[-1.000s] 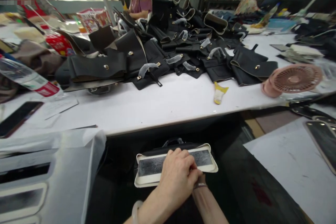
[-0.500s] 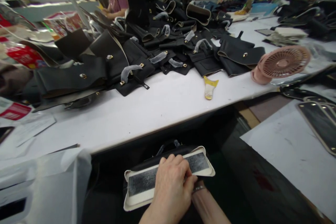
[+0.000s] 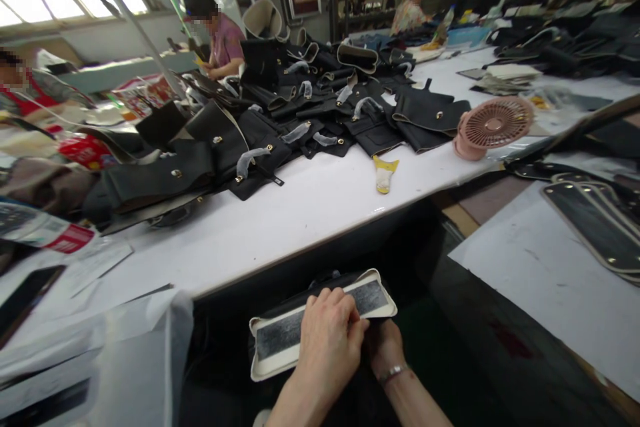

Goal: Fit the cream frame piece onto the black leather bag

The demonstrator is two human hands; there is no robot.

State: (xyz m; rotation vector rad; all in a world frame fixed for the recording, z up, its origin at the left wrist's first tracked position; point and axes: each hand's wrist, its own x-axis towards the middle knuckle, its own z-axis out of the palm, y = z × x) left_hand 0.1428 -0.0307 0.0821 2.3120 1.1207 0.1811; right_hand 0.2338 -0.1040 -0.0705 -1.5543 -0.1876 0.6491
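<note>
A black leather handbag [image 3: 325, 285] is held low in front of me, its long cream-edged panel [image 3: 277, 367] facing up with a dark rough strip [image 3: 280, 337] along the middle. My left hand [image 3: 333, 327] lies across this panel, fingers curled over the strip and thumb pinching at the near long edge. Just right of it, my right hand [image 3: 387, 347] is up against the bag's near side, a bracelet on its wrist. Its fingers are tucked under the edge and hidden. Most of the bag's body is lost in shadow.
Beyond lies a white table [image 3: 300, 207] with a heap of black bags [image 3: 310, 100], a pink fan [image 3: 493, 127] and a yellow-and-white piece [image 3: 384, 177]. A phone [image 3: 30, 297] is at left, a trimmed black panel [image 3: 595, 227] at right. Several people work farther back.
The view has tilted up and shifted. My right hand, earlier mostly hidden behind the left, shows more beside it. The left hand stays on the panel.
</note>
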